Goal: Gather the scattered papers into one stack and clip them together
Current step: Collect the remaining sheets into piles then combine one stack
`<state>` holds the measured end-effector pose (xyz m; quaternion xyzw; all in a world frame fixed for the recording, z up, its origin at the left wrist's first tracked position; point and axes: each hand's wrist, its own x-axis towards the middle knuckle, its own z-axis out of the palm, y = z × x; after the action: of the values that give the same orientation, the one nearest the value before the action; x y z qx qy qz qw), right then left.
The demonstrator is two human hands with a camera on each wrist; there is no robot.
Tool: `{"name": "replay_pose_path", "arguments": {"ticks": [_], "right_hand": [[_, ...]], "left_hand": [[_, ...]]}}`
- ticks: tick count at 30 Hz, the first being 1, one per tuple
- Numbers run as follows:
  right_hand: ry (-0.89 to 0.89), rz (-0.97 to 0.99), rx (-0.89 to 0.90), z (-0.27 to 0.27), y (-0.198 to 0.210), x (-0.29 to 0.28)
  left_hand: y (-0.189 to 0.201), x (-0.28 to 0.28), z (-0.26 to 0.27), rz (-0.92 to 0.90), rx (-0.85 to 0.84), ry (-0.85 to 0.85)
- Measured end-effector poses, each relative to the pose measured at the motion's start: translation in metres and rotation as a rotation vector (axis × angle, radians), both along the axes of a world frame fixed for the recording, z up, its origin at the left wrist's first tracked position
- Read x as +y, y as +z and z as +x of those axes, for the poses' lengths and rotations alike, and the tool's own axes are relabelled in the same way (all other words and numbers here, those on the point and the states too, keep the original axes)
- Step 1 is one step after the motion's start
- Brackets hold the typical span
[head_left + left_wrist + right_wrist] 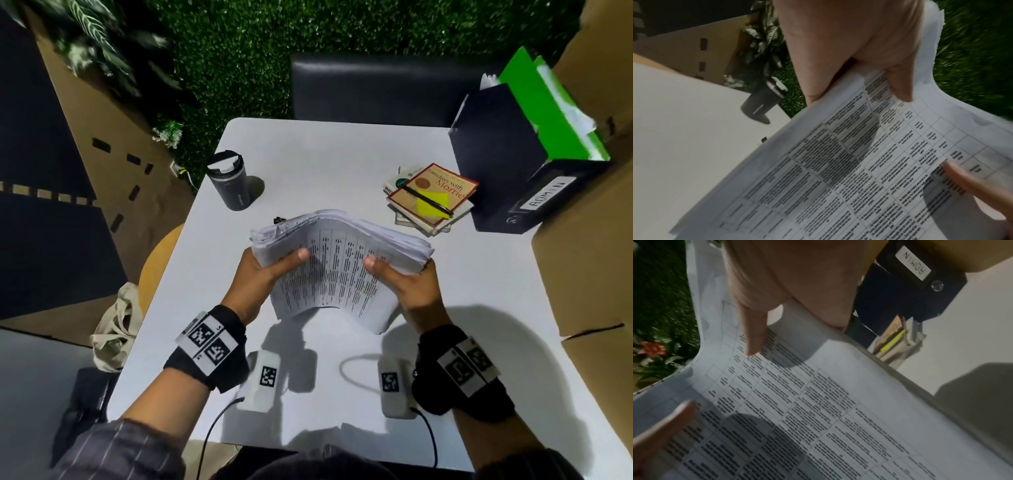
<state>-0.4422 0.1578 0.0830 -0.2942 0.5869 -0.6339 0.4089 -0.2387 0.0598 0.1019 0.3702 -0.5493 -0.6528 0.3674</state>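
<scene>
A thick stack of printed papers (337, 270) with table text is held up over the middle of the white table (342, 154), its sheets bowed upward. My left hand (274, 267) grips its left side with the thumb on top and the fingers underneath. On the right side my right hand (397, 274) grips it the same way. A small black clip (279, 219) lies on the table just behind the stack's left corner. The left wrist view shows the papers (838, 170) under my left thumb (898, 87). The right wrist view shows the papers (818, 402) under my right thumb (754, 337).
A dark tumbler (228, 181) stands at the back left. Books with a pen and a yellow note (431, 195) lie at the back right beside a black ADMIN binder (513, 171). A cardboard box (589, 240) borders the right edge. Two white tagged devices (262, 380) (394, 387) sit near the front.
</scene>
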Motion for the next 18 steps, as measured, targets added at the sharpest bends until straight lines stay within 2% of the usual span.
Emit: {"name": "replay_pose_path", "arguments": {"ticks": [4,8,13,16,18], "right_hand": [[-0.001,0.055,-0.011,-0.001,-0.012,0.012],[0.01,0.084,-0.023,-0.003,-0.025,0.017],[0.049,0.136,0.008,-0.006,-0.029,0.018],[0.059,0.167,0.025,-0.008,-0.04,0.018],[0.073,0.209,0.062,-0.008,-0.044,0.017]], "left_hand": [[0.005,0.002,0.005,-0.119,0.016,0.025],[0.009,0.004,0.003,-0.155,0.109,0.1],[0.019,0.006,0.003,-0.24,0.032,0.085],[0.037,0.003,0.005,-0.435,-0.177,-0.002],[0.05,-0.004,0.003,-0.783,-0.498,-0.148]]}}
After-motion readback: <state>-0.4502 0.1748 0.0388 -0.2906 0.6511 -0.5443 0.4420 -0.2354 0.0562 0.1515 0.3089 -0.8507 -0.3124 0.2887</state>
